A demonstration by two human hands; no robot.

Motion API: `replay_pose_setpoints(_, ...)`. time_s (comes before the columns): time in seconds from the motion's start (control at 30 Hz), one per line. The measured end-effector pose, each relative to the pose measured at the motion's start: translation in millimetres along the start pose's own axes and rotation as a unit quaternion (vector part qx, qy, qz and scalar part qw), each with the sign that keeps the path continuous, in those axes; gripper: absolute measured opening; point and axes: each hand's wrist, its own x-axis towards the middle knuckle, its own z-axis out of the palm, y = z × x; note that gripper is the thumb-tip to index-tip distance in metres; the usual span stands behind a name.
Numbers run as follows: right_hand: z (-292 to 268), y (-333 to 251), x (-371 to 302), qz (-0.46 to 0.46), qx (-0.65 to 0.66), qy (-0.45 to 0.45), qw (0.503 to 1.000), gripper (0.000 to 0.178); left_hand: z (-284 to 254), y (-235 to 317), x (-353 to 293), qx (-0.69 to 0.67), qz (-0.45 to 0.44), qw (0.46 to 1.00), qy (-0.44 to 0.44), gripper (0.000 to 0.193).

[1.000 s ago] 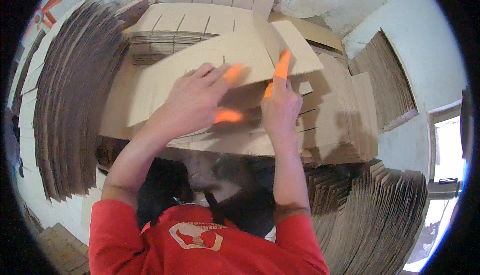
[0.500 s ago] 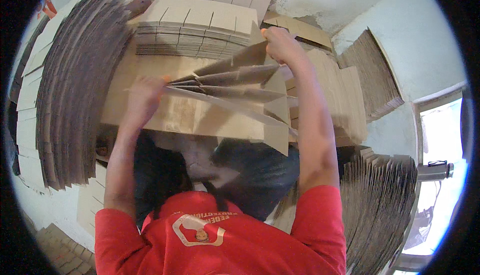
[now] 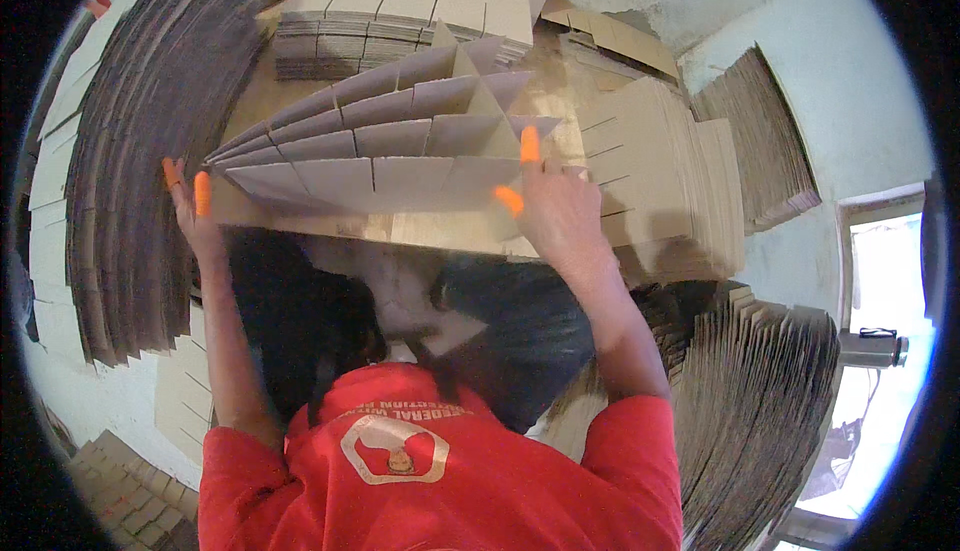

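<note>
Brown cardboard sheets rise in a tall stack (image 3: 150, 166) at far left; just beside it, the left hand (image 3: 192, 219) is open, finger and thumb parted, gripping nothing. Between the hands, fanned cardboard strips (image 3: 390, 141) stand over the wooden tabletop (image 3: 440, 227), converging leftward. At their right end, the right hand (image 3: 562, 201) has forefinger and thumb apart; whether it grips them cannot be told. Slotted sheets (image 3: 655, 166) lie beyond it.

A pale wall (image 3: 860, 116) at right frames 1 brightly lit opening (image 3: 885, 271).
</note>
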Motion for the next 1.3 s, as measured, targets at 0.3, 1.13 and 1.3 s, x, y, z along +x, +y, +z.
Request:
replay_pose_setpoints(0.3,64.1,96.4,-19.1,-0.029,0.037,-0.014,0.999,0.059,42.6,-79.4,16.0,-0.319,-0.238,0.917,0.014,0.060)
replay_pose_setpoints(1.13,125.3,313.2,-29.2,0.239,-0.098,0.112,0.960,0.050,57.2,-45.3,79.3,-0.295,-0.189,0.936,0.016,0.074)
replay_pose_setpoints(1.3,110.2,312.8,-23.8,0.313,0.013,0.156,0.937,0.049,21.9,0.4,42.8,-0.229,-0.120,0.966,0.020,0.060)
